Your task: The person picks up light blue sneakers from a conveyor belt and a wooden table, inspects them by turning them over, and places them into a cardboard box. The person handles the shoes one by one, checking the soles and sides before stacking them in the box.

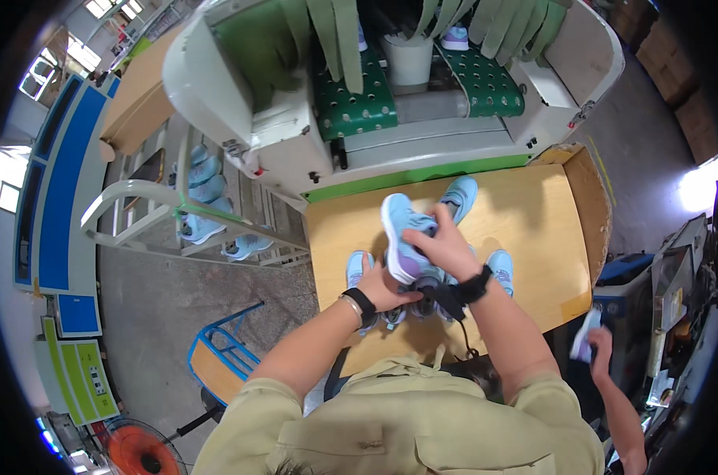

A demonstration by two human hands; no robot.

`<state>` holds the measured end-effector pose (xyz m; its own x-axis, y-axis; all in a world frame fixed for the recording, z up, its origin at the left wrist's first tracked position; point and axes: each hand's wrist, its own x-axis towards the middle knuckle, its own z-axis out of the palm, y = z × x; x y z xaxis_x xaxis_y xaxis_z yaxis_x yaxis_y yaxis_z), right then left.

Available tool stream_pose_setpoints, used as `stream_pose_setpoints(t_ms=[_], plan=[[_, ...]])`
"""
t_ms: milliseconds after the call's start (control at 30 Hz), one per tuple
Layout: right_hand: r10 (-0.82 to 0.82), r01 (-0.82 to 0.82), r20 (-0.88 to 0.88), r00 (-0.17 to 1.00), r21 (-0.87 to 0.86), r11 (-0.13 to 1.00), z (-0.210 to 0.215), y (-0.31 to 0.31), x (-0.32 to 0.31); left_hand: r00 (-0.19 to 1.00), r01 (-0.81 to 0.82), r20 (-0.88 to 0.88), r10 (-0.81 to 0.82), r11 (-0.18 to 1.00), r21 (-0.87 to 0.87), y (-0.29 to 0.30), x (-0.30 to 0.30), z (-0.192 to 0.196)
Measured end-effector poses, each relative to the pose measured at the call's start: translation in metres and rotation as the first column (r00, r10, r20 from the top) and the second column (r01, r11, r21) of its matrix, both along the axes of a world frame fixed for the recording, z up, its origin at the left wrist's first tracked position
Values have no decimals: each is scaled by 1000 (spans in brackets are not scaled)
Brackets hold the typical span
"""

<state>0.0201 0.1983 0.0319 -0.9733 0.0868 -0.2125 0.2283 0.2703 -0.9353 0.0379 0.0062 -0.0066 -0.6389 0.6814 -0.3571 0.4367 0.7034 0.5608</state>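
**Shoe [400, 215] gripped in your right hand [450, 245] above the table [541, 218]**

The table under your hands has a pale wood-look top, with a cut carton [595, 202] along its edge to the right. Beyond your hands stands a white machine [284, 158], green strips [339, 47] hanging in its mouth. Well left of your left hand [381, 286], a rack [129, 187] stands on the grey floor [161, 317], with a blue cabinet [54, 222] farther out. Lower left of that hand are a stool [216, 368] and a fan [141, 451].

Your right hand closes on the upper of the blue-and-lilac shoe, which tilts with its sole toward your left. Your left hand is spread, thumb and finger apart, by the shoe's lower end; you cannot tell whether it grips anything.

Count three shoes plainly around your hands: a far shoe [459, 198] beyond the right, a left shoe [354, 267] just beside the left, and a right shoe [500, 267] past your right wrist. The cluster [426, 283] beneath is too hidden to number. Two green belts [351, 111] lead from the machine, one shoe partly visible on each. The rack carries at least four. Two black bands [478, 285] circle your wrists, one each. Right of your hands, one co-worker's hand [602, 348] holds one shoe.
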Motion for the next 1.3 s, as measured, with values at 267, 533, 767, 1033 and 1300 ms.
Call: stream_pose_setpoints(t_ms=[267,533,767,1033,1300], plan=[[207,-236,115,972,452,860,-34,-105,-36,994,62,-89,-67,996,-56,-14,25,-27],[357,-321,-26,934,384,866,-30,-16,20,999,32,2,-32,982,-184,-13,51,-3],[-407,468,-234,883,377,799,-93,28,-31,1000,9,-11,-11,992,-129,-15,70,6],[-105,111,254,961,-6,994,-66,12,-35,1000,-8,7,10,986,-168,-19,81,1],[77,-67,98,992,-96,993,-55,21,-20,999,10,49,-4,991,-134,-17,78,11]])
